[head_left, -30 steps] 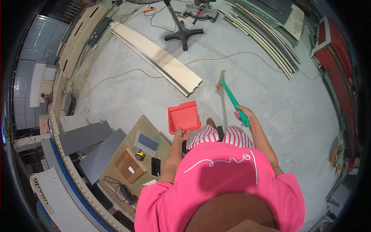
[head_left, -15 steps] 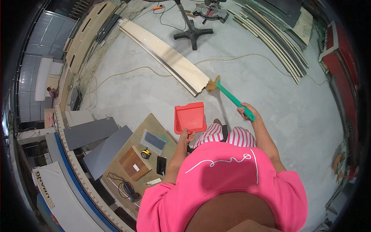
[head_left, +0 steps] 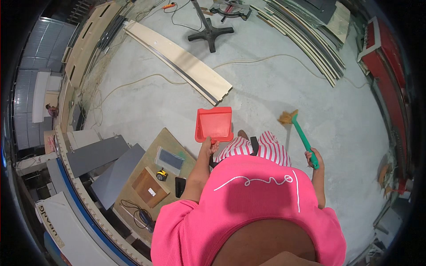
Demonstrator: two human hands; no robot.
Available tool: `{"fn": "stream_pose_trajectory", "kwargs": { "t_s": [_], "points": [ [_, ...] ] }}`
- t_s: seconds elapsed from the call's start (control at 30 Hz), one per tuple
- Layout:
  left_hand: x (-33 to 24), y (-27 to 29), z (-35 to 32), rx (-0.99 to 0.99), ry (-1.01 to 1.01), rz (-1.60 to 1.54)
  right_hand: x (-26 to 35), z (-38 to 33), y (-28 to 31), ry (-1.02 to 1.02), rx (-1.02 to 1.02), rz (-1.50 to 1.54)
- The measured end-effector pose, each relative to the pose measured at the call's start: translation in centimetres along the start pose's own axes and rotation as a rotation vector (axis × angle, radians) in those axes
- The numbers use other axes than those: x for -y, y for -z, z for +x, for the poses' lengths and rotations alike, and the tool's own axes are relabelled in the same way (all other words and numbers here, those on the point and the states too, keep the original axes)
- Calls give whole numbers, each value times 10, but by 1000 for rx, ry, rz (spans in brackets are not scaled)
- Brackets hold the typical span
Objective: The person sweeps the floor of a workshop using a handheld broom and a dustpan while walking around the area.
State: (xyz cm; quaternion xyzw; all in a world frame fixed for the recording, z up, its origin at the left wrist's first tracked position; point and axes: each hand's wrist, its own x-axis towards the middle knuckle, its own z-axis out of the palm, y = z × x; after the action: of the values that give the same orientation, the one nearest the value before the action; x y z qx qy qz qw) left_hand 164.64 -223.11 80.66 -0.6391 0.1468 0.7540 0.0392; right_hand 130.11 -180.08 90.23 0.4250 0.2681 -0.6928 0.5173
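Note:
My left hand (head_left: 208, 145) is closed round the handle of a red dustpan (head_left: 214, 123), which hangs in front of my legs. Out to the right, my right hand (head_left: 315, 158) grips the green handle of a broom (head_left: 303, 138). Its brown bristles (head_left: 286, 117) point away from me, above or on the grey floor; I cannot tell which. Beyond the dustpan lies a long cream board (head_left: 186, 60) with a dark strip along one side.
At my left a worktable (head_left: 163, 137) bears a yellow tape measure (head_left: 161, 174), a wooden board (head_left: 150, 188), a phone and coiled cable. A stand with a cross-shaped base (head_left: 210, 37), stacked strips (head_left: 301, 42), a cord on the floor and a red machine (head_left: 384, 75) lie farther out.
The broom has swung right, away from the end of the cream board, with my right hand moving right and nearer. The dustpan stays in my left hand, shifted slightly in view.

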Motion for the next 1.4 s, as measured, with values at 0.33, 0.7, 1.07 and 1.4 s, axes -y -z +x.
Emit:
{"fn": "stream_pose_trajectory", "kwargs": {
  "t_s": [0.33,0.7,1.07,1.4],
  "points": [
    [-3,-20,-6,86,60,68,-20,12,-15,376,-322,-745],
    [-18,-7,7,35,99,79,-43,104,-197,142,25,-902],
    [-69,-57,-31,28,-20,64,-51,228,-337,-133,217,-804],
    [-70,-63,-12,18,25,77,22,167,-237,-103,254,-700]
  ]
}}
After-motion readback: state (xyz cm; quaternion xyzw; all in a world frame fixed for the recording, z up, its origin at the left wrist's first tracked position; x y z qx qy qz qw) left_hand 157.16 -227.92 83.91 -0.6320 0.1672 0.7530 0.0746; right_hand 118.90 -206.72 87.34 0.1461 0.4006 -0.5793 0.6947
